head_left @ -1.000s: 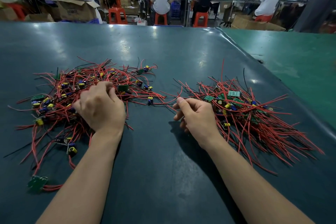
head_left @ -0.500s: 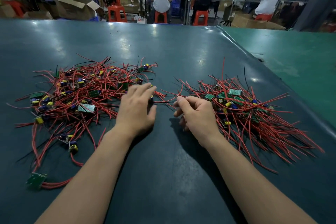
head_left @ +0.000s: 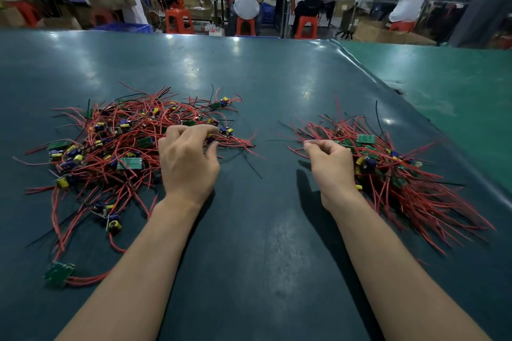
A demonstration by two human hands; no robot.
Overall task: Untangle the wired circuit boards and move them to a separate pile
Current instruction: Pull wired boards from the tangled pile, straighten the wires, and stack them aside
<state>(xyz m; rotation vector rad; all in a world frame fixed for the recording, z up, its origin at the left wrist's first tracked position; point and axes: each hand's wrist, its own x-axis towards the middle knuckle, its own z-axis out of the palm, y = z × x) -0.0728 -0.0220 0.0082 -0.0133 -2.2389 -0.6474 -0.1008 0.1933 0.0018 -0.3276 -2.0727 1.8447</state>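
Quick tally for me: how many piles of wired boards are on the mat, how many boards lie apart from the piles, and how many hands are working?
Piles of wired boards: 2, the tangled pile and the sorted pile
Stray board lying apart, near left: 1
Hands: 2, left hand, right hand
Total: 5

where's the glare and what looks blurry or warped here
Head view: overhead lights glare in white patches on the table; the left hand and right hand cast shadows toward the camera; background workers are soft; wide-angle lens bows the table's far edge.
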